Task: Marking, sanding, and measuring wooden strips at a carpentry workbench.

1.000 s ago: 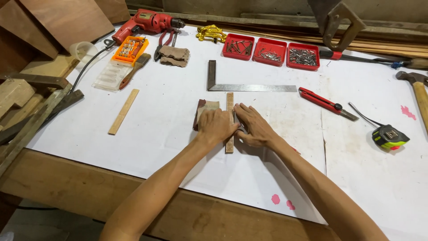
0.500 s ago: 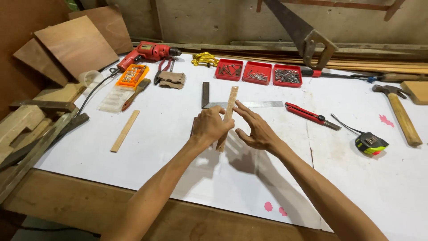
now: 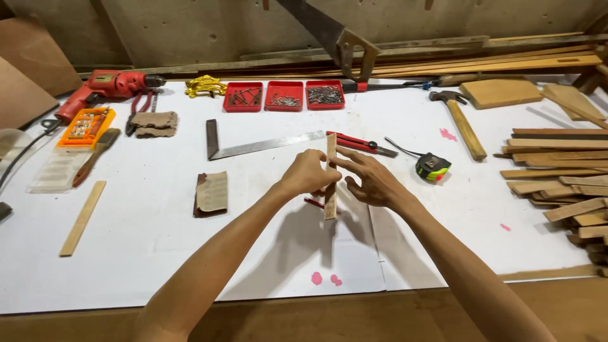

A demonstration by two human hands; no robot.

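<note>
I see the thin wooden strip [image 3: 330, 180], flat on the bench a second ago, now lifted mid-frame. Left hand [image 3: 307, 173] pinches it; right hand [image 3: 370, 180] touches its edge, fingers spread. Sandpaper [image 3: 212, 192] lies uncovered at left.

Here's the wide wooden bench [image 3: 380, 316], its bare brown front edge running along the bottom, the top covered with white paper sheets [image 3: 158, 240] that carry a few pink paint spots. Behind it rises a rough grey concrete wall [image 3: 190, 25], plain and unpainted. Long pale timber battens [image 3: 494, 63] lie along the foot of that wall. At far left, brown plywood boards [image 3: 31, 57] lean in the corner. The light is even and soft, throwing gentle shadows down onto the paper.
</note>
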